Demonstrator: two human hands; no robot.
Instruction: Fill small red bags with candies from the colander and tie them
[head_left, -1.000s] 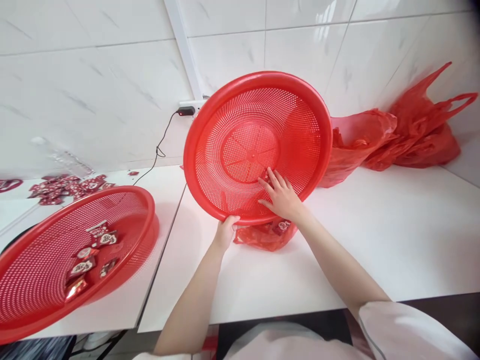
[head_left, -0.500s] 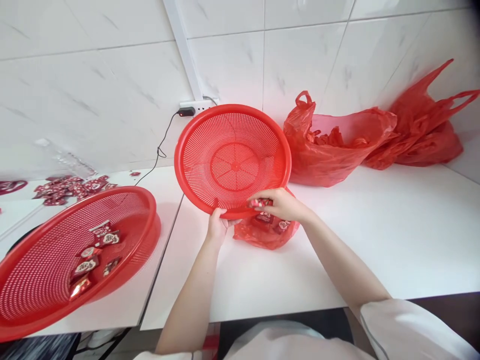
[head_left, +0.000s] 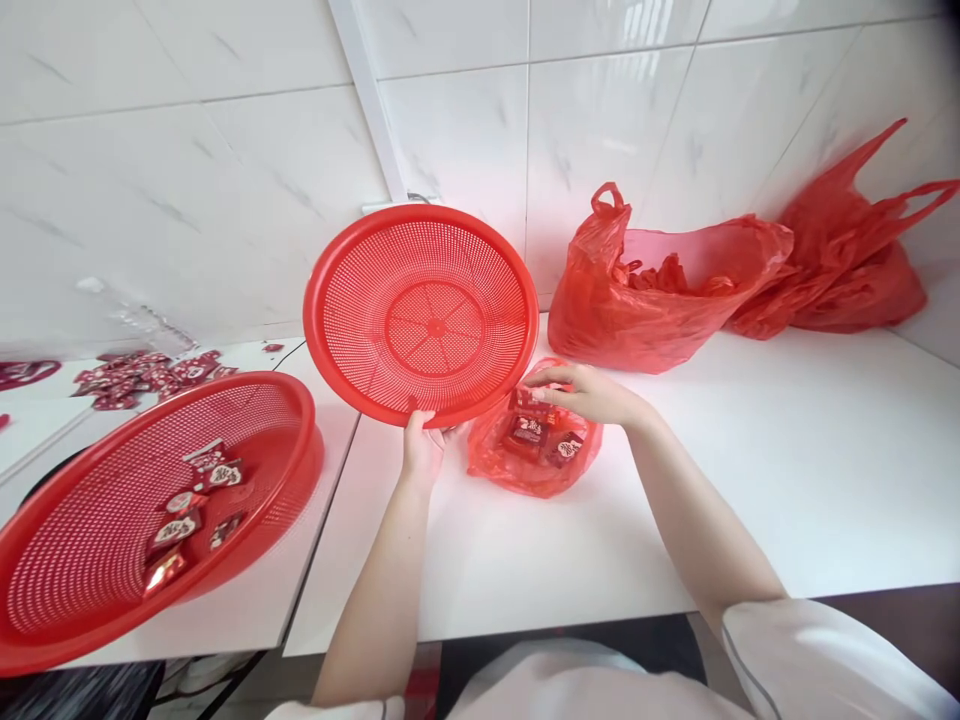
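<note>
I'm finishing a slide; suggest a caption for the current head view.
Left hand holding a tilted red mesh basket, right hand over wrapped packets in a small red plastic bag.

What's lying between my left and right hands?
The head view shows a small red bag of wrapped packets between your left hand and right hand, which is partly over it, plus part of the rim of the tilted basket.

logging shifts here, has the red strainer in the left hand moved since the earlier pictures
Yes, to the left. Against the white wall strip, the red strainer in the left hand now sits further left, hiding the black plug seen earlier.
</note>
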